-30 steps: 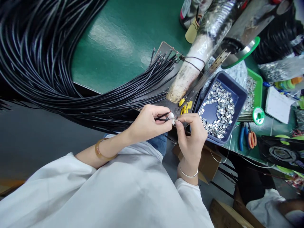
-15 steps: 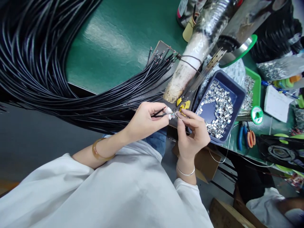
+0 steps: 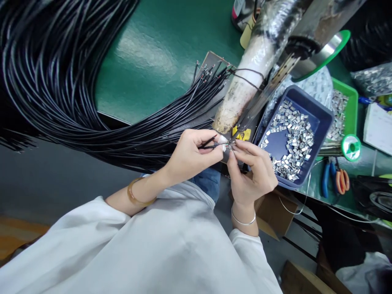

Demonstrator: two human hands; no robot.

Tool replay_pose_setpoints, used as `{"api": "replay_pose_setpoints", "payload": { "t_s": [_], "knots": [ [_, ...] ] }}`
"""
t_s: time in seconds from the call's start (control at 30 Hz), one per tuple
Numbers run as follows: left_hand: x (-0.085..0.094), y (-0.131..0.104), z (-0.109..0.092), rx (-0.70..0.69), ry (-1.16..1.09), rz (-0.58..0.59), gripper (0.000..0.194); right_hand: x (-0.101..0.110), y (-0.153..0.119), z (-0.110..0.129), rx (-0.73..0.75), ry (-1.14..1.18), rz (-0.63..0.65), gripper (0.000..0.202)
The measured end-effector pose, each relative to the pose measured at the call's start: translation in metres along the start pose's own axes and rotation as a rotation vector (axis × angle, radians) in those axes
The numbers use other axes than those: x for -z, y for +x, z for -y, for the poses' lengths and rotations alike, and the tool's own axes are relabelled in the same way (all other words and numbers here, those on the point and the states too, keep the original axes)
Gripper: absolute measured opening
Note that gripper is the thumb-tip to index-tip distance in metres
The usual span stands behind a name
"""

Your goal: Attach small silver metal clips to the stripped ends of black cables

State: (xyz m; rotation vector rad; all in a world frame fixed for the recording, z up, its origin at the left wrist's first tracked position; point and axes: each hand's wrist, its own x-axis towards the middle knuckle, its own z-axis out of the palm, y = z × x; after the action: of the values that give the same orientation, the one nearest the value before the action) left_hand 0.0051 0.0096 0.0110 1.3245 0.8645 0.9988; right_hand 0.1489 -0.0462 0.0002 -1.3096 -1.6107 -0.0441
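Observation:
My left hand [image 3: 196,157], white wrappings on its fingertips, is closed on the end of a black cable [image 3: 210,143]. Thin wire ends stick out between thumb and finger towards my right hand. My right hand [image 3: 252,169] pinches with thumb and fingertips at a small shiny metal piece [image 3: 230,144], which meets those wire ends; its exact kind is too small to make out. Just above the fingertips, the narrow end of a dark slanted metal tool [image 3: 249,116] comes down; whether it touches the wires I cannot tell. Yellow pieces [image 3: 241,133] lie beside it.
A thick bundle of black cables [image 3: 122,139] sweeps along the green table [image 3: 147,53]. A blue tray [image 3: 321,118] holds many small metal connectors; a green tray [image 3: 352,94] stands behind. Pliers [image 3: 326,179], a wire spool [image 3: 350,148] and a wrapped white tube [image 3: 237,90] are close by.
The whole scene has slid rightwards in view as the head turned. My two hands stay together, and the wire ends now sit nearer the dark tool's narrow end.

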Motion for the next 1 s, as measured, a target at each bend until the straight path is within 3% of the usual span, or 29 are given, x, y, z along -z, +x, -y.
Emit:
{"api": "replay_pose_setpoints", "payload": {
  "t_s": [1.0],
  "knots": [
    [0.0013, -0.0036, 0.0022, -0.005, 0.138, -0.007, 0.014, 0.0018, -0.0016, -0.0051, 0.008, -0.020, 0.046, 0.020]
  ]
}}
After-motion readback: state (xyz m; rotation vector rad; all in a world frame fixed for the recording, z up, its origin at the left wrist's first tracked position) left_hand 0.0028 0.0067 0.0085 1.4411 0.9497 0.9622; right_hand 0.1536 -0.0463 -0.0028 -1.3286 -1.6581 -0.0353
